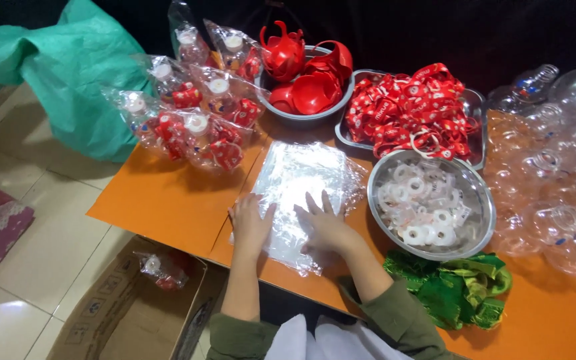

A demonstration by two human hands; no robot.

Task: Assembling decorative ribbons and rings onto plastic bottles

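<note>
While both hands press flat on the table:
Left hand point(251, 223): open, fingers spread, holding nothing, on the pile's left edge.
Plastic bags point(305, 183): middle of the frame; thin, soft, slippery. Best pinched at a corner.
Right hand point(325, 227): open and flat on the bags.
Metal bowl point(485, 207): right, with white rings.

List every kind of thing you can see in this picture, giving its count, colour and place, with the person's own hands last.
Stack of plastic bags: one stack, clear, table centre.
Packed bottles: several, clear with red, table's far left.
Steel bowl: one, holding white caps, right of the bags.
Tray of ribbons: one, red ribbons, behind the bowl.
Basin: one, grey, holding red plastic parts, far centre.
Empty bottles: many, clear, right.
Green cloth: one, near edge.
Cardboard box: one, brown, floor.
Green sack: one, left.
Left hand, right hand: flat on the bags.
</note>
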